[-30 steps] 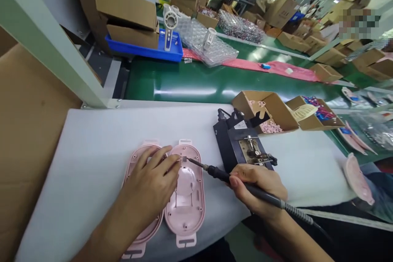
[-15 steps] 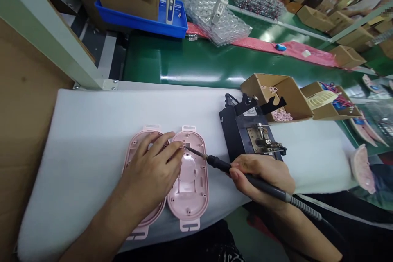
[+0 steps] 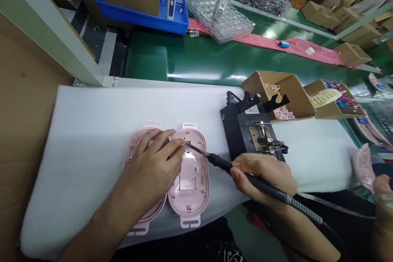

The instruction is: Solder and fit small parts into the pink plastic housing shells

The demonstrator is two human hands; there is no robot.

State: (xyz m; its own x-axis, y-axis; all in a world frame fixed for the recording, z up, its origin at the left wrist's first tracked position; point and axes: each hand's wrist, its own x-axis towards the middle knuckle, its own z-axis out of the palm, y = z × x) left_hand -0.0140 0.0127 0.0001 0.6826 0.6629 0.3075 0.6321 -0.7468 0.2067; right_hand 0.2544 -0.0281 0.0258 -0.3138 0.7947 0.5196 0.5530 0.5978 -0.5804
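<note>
Two pink oval plastic shells lie side by side on a white foam mat (image 3: 92, 123). My left hand (image 3: 152, 172) rests over the left shell (image 3: 135, 147), its fingertips pinching a small part against the top of the right shell (image 3: 192, 184). My right hand (image 3: 264, 178) grips a black soldering iron (image 3: 242, 174) like a pen. The iron's tip touches the right shell where my left fingertips press.
A black soldering stand (image 3: 251, 135) sits right of the shells. Behind it are two open cardboard boxes (image 3: 281, 94) of small parts. A green conveyor belt (image 3: 199, 63) runs beyond, with a blue bin (image 3: 144, 16) and clear blister trays (image 3: 215, 8). Another person's hand (image 3: 382, 184) shows at far right.
The view has tilted down slightly. The iron's tip has stayed at the top of the right shell, and both hands have kept their hold.
</note>
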